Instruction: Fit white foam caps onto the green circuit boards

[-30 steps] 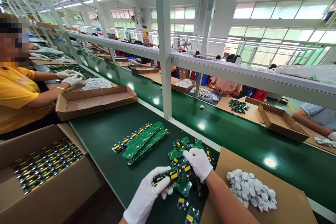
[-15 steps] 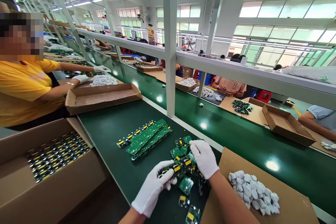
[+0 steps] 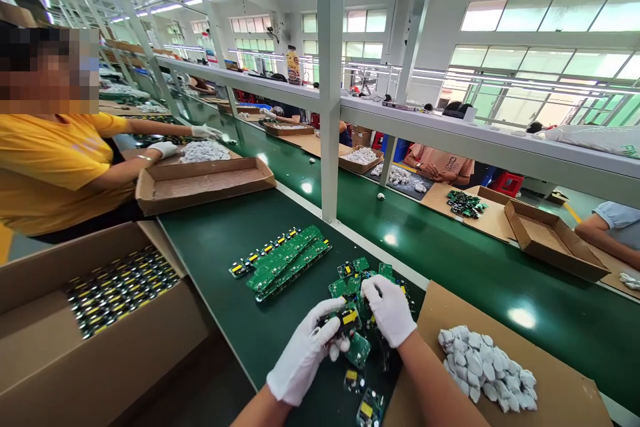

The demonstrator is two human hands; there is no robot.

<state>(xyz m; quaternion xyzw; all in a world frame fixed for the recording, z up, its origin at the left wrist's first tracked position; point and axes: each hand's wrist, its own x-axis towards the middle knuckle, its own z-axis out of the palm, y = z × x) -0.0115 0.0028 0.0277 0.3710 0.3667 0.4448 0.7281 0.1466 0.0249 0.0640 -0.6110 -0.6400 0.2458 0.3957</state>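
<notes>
We see left hand, white-gloved, fingers curled shut round small circuit board with yellow part, lifted just above loose board pile on green belt. Right hand, gloved too, rests on pile right of held board, fingers bent; we cannot tell whether it grips anything. Neat board row left of pile. White plastic shells on cardboard sheet, right of pile. Open box of boards far left of pile.

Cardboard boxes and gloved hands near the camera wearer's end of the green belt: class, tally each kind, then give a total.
Open cardboard boxes on the left: 2, the box of packed boards and the shallow box.
Wearer's white-gloved hands: 2, the left hand and the right hand.
Total: 4
</notes>
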